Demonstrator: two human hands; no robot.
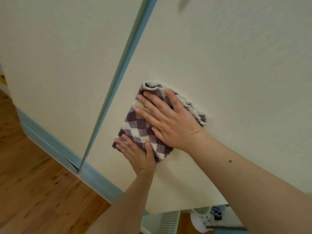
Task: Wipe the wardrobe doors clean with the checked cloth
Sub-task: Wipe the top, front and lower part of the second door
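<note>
The folded purple-and-white checked cloth (138,125) lies flat against the cream wardrobe door (228,68). My right hand (170,120) presses on its upper part with fingers spread flat. My left hand (136,152) presses its lower corner, thumb and fingers on the fabric. A second cream door (59,56) stands to the left, set apart by a blue-green edge strip (121,65).
A blue plinth (50,142) runs along the base of the wardrobe above a wooden floor (33,191). At the bottom right, past the door's lower edge, are a white perforated panel (168,222) and some white and blue plastic items (207,218).
</note>
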